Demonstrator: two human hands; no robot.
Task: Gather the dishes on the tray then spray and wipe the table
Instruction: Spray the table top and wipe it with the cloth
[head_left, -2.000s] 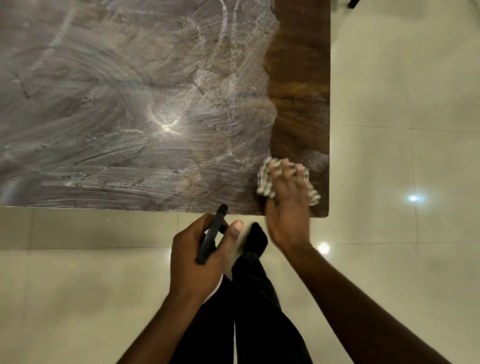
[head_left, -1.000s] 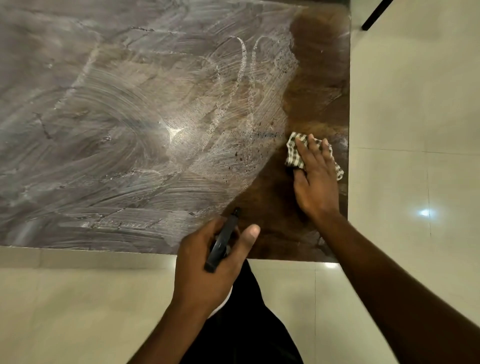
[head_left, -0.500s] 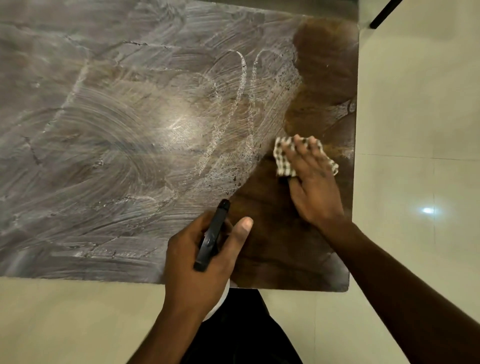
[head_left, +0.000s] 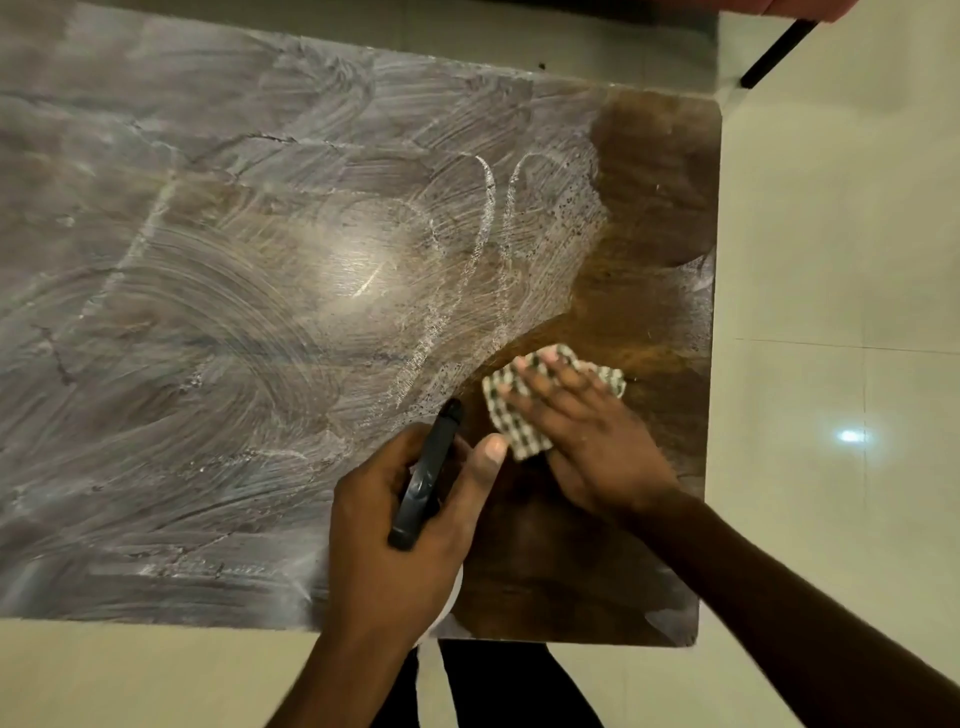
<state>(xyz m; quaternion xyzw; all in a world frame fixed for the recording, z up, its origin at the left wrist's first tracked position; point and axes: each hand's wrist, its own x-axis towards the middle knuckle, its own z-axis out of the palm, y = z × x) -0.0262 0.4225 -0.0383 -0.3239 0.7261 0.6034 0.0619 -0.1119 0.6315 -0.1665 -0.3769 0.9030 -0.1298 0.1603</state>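
While your right hand (head_left: 587, 441) presses the checked cloth (head_left: 511, 421) flat on the counter (head_left: 208, 312), your left hand (head_left: 400, 525) grips what looks like the spray bottle (head_left: 423, 483).

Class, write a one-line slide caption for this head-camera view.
Right hand presses a checked cloth on the streaked table; left hand grips a spray bottle.

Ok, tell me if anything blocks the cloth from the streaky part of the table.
Nothing visible does. The cloth under the right hand lies at the residue's edge; the left hand with the spray bottle sits nearer, beside it.
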